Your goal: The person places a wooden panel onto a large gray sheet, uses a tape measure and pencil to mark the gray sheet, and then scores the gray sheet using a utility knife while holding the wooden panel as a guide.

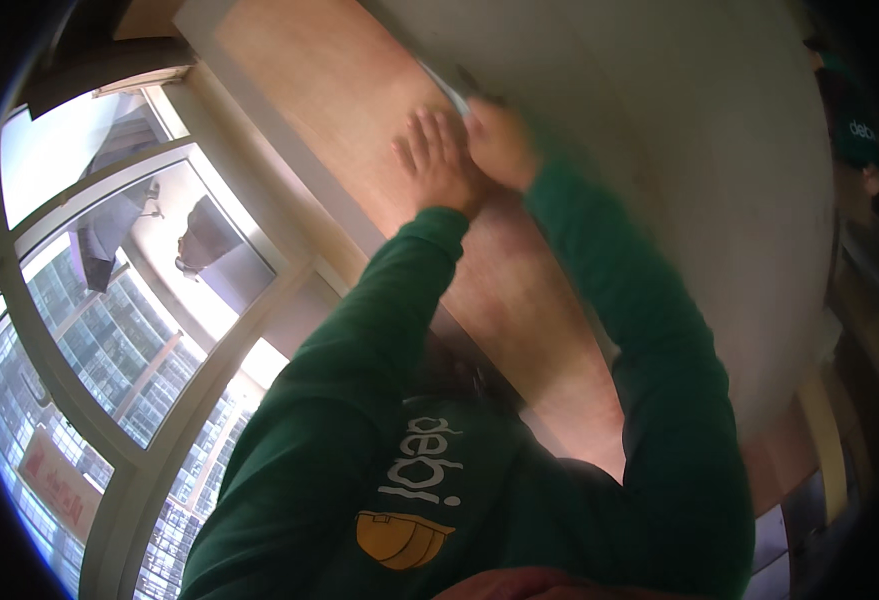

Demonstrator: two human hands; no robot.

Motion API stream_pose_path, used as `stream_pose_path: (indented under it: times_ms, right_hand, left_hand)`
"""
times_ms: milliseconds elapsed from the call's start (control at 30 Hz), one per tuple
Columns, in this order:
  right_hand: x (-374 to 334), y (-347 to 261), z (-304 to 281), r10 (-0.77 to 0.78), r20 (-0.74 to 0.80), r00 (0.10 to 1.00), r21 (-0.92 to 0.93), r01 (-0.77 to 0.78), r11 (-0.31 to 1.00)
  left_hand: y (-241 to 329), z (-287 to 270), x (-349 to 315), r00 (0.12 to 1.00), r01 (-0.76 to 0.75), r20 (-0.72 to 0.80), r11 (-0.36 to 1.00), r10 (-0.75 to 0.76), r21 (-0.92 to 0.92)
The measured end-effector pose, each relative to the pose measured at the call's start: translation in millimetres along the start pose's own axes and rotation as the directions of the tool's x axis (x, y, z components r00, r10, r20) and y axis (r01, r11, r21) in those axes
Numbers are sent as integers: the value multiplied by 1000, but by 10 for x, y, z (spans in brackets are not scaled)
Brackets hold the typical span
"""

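Observation:
My left hand (442, 165) lies flat on a long tan wooden surface (309, 80), its fingers spread. Right beside it, my right hand (501, 145) is closed and smeared by motion. It is at the border where the tan surface meets a large grey panel (699, 150). Just past its fingers shows a thin pale strip (446, 85), along with a small dark blurred shape. Whatever this hand grips is mostly hidden, and I cannot make out its kind.
To the left stands a framed window (144, 290) with buildings beyond it. A grey ledge (259, 150) runs between the window and the tan surface. At the far right edge, another person in a green top (859, 130) is partly in view.

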State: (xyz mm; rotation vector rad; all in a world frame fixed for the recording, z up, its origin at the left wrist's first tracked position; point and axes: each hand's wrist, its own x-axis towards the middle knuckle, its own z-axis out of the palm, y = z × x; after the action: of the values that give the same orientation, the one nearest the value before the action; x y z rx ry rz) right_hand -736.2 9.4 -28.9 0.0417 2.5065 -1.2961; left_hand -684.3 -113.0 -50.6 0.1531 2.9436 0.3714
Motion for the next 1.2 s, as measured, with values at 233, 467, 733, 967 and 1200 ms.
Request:
stream_pose_path:
  times_ms: [233, 467, 733, 967, 1200]
  right_hand:
    - [-2968, 656, -447, 54, -58, 997, -43, -56, 998]
    - [-3890, 705, -1216, 474, 249, 845, 35, -497, 867]
    - [-969, 194, -632, 66, -102, 993, 319, -30, 947]
    - [1755, -586, 11, -51, -146, 988, 178, 77, 981]
    - [2420, -872, 255, -30, -85, 996, 127, 40, 991]
  left_hand:
    - [33, 36, -6, 998, -32, -52, 997, 35, 64]
    - [137, -1, 41, 1000, -10, -15, 996, 11, 94]
    - [36, 37, 16, 1000, -16, 5, 990, 16, 137]
    - [45, -46, 20, 999, -34, 18, 999, 34, 21]
    - [-4, -90, 11, 998, -18, 62, 999, 16, 32]
